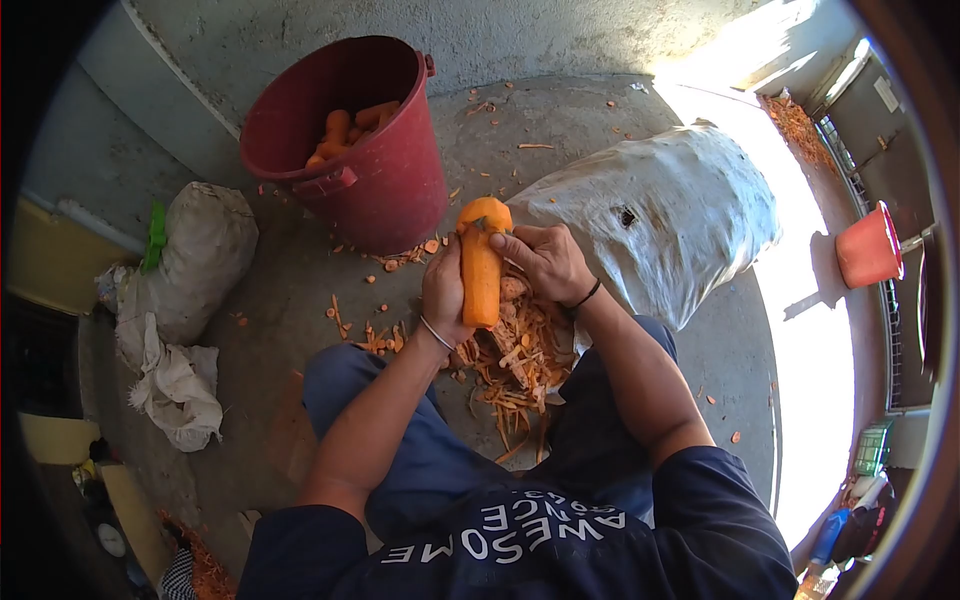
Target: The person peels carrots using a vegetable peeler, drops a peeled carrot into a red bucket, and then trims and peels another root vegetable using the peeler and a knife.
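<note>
A large peeled orange carrot [482,285] is held between my two hands above the floor, its blunt end toward me. My left hand [443,290] wraps around its left side. My right hand [548,262] is closed at its upper right, the thumb pressed near a small grey-green patch at the carrot's wide end. Whether that patch is the carrot's crown or a small blade, I cannot tell. The right fingers are partly hidden. Below the hands, between my legs, lies a heap of carrot peelings [520,360], with carrot pieces among them.
A dark red bucket [400,180] holding several peeled carrots [350,130] stands ahead, left of centre. A big whitish sack [660,210] lies ahead on the right. Another full sack [205,250] stands left by the wall. A smaller red bucket [868,248] is far right.
</note>
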Demonstrator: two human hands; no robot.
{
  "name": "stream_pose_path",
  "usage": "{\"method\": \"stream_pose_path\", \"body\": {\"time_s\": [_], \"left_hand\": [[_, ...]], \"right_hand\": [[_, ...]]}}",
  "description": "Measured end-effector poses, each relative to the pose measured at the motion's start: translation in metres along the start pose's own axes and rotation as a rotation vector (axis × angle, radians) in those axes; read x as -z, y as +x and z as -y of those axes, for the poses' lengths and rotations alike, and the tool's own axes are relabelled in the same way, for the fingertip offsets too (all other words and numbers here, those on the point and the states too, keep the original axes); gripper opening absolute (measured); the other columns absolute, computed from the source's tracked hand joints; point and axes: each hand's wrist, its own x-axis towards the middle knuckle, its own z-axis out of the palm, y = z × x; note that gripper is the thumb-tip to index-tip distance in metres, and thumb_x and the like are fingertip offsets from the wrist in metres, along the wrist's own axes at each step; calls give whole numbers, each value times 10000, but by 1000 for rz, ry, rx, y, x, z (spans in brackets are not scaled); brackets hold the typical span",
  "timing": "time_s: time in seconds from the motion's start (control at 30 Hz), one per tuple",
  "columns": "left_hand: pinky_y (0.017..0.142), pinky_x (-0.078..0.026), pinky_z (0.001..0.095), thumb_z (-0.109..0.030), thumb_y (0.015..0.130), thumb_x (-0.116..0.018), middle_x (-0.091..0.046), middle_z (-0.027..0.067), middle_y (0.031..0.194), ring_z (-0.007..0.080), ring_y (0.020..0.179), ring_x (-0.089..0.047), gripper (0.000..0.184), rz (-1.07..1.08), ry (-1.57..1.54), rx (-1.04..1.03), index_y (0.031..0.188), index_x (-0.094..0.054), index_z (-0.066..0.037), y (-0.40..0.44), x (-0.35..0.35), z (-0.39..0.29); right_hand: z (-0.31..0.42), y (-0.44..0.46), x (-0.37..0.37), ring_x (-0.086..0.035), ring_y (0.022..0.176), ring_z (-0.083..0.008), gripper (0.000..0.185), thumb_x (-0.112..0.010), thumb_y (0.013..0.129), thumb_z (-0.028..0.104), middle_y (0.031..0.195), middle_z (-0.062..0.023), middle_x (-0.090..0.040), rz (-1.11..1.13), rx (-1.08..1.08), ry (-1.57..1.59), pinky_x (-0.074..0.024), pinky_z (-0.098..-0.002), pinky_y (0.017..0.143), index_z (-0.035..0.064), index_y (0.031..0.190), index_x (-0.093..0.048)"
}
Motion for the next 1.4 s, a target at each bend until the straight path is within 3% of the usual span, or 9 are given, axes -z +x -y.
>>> {"method": "stream_pose_path", "body": {"time_s": [0.23, 0.3, 0.4, 0.5, 0.57, 0.9, 1.2, 1.3, 1.4], "left_hand": [[736, -624, 312, -398, 1177, -382, -684, 74, 1116, 153, 891, -715, 429, -103, 39, -40, 1363, -580, -66, 6, 3, 5], [738, -625, 313, -396, 1177, -380, -685, 74, 1114, 156, 892, -716, 428, -104, 27, -32, 1360, -581, -65, 6, 2, 5], [743, -624, 311, -392, 1179, -373, -683, 74, 1121, 156, 899, -717, 428, -105, 50, -13, 1364, -578, -65, 7, 4, 5], [731, -628, 313, -394, 1180, -365, -684, 75, 1119, 157, 893, -721, 433, -137, 18, -2, 1367, -573, -64, 5, 5, 5], [757, -623, 310, -395, 1177, -388, -682, 66, 1119, 150, 905, -717, 424, 28, 12, 63, 1367, -571, -63, -2, 1, -5], [828, -622, 326, -391, 1189, -340, -660, 79, 1141, 154, 982, -702, 446, -74, 22, -5, 1351, -563, -40, 8, -2, -6], [683, -637, 348, -431, 1181, -343, -677, 60, 1058, 152, 870, -714, 476, -144, 146, -63, 1337, -591, -56, 6, -1, -5], [647, -631, 337, -476, 1171, -340, -691, 61, 1038, 162, 815, -719, 510, -178, 49, 24, 1336, -600, -70, 9, 9, -3], [626, -620, 323, -507, 1163, -334, -710, 69, 1011, 171, 754, -718, 535, -6, -71, 128, 1335, -613, -84, 8, 23, -11]], "right_hand": [[3, 3, 4, -683, 540, -277, 676, -538, 1073, 601, 518, -117, -604, 87, 21, -249, -510, -428, 592, 18, 771, -698], [-1, 2, 3, -698, 559, -286, 692, -492, 1083, 624, 500, -100, -604, 10, 193, -558, -523, -440, 617, 35, 787, -702], [3, 1, 1, -640, 599, -412, 641, -541, 1079, 576, 609, -189, -601, 82, 62, -289, -484, -501, 593, 20, 803, -702], [4, -1, -2, -658, 600, -391, 599, -559, 1087, 531, 616, -174, -619, 16, 95, -186, -499, -483, 590, 23, 816, -722], [-6, 1, -2, -665, 593, -375, 574, -578, 1085, 508, 622, -172, -627, -4, 153, -260, -502, -472, 583, 17, 830, -731], [3, 3, -4, -611, 507, -337, 533, -656, 1052, 450, 552, -159, -570, -97, 145, -184, -475, -445, 536, 2, 769, -719], [9, 1, -2, -592, 512, -338, 473, -695, 1025, 357, 555, -136, -538, -162, 412, -499, -471, -464, 537, 29, 690, -639], [8, -4, 5, -596, 523, -331, 508, -707, 1020, 383, 570, -127, -541, -90, 576, -264, -470, -466, 538, 36, 666, -594], [-8, -1, 15, -584, 536, -350, 575, -739, 980, 488, 589, -127, -552, -99, 361, -214, -460, -457, 542, 29, 678, -572]]}}
